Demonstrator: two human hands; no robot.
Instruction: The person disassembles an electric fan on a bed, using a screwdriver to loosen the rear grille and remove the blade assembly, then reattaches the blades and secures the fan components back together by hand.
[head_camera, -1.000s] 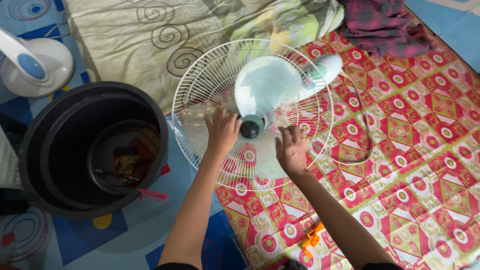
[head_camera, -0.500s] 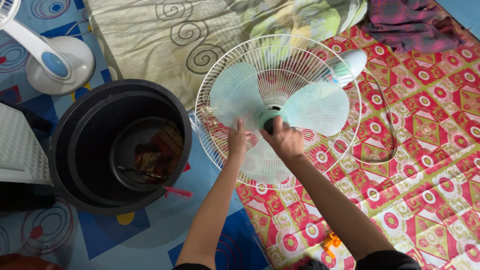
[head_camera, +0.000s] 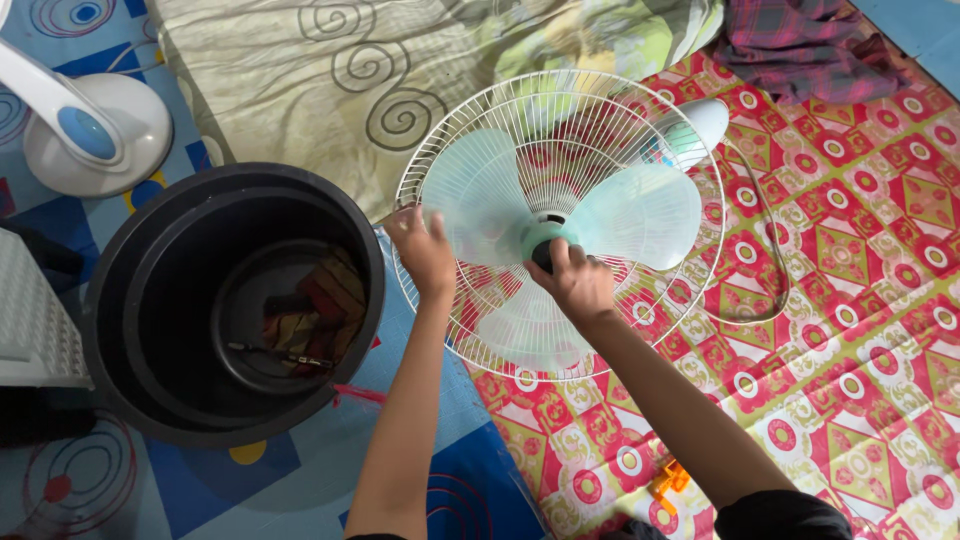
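Head view, looking down. A white wire fan guard (head_camera: 560, 215) lies flat on a red patterned mat (head_camera: 850, 300), its rear edge overlapping a pale green swirl-print blanket (head_camera: 300, 70). Inside the guard sits a pale green three-blade fan blade (head_camera: 560, 220), hub at centre. The left hand (head_camera: 425, 250) rests on the guard's left rim, fingers spread and curled over the wires, beside one blade. The right hand (head_camera: 575, 280) is closed around the dark hub cap (head_camera: 543, 255) at the blade centre, thumb and fingers pinching it. The white motor housing (head_camera: 695, 125) shows behind the guard at upper right, and a thin cord (head_camera: 765, 240) loops on the mat to the right of the guard. Just left of the guard stands a large black bucket (head_camera: 130, 300) on a blue patterned floor mat, with dark cloth-like contents inside, details unclear. A white and blue fan base (head_camera: 85, 130) lies at upper left. A small orange object (head_camera: 668, 480) lies on the mat near the right forearm.
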